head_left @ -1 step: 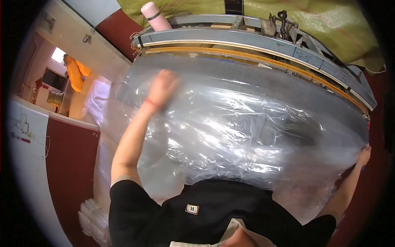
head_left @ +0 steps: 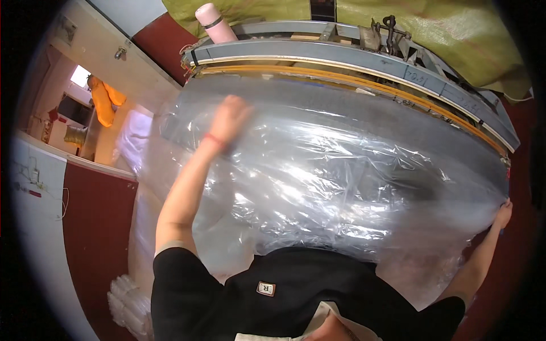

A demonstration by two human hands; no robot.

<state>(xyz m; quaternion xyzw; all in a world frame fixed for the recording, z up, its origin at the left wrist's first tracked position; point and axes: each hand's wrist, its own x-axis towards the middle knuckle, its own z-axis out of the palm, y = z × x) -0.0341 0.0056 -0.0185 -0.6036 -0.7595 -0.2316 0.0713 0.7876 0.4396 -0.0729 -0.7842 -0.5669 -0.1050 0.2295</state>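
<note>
A wide sheet of clear plastic film [head_left: 318, 153], wrinkled and shiny, spreads from the far metal frame back toward my body. My left hand [head_left: 232, 116], with a thin red band at the wrist, is over the film's far left part. Motion smears its fingers, so their pose and whether they press on the film cannot be made out. At the far right, my right hand [head_left: 503, 215] has its fingers closed on the side edge of the film, arm stretched out.
Beyond the film runs a long grey metal frame [head_left: 352, 55] with an orange strip [head_left: 318, 74] and a dark clamp [head_left: 390, 35]. A pink bottle [head_left: 216, 24] stands at its left end. Left are a door [head_left: 122, 59] and a dark red wall panel [head_left: 99, 221]; bundled plastic [head_left: 128, 304] lies low left.
My left hand has shifted slightly to the right over the film. My right hand stays at the film's right edge.
</note>
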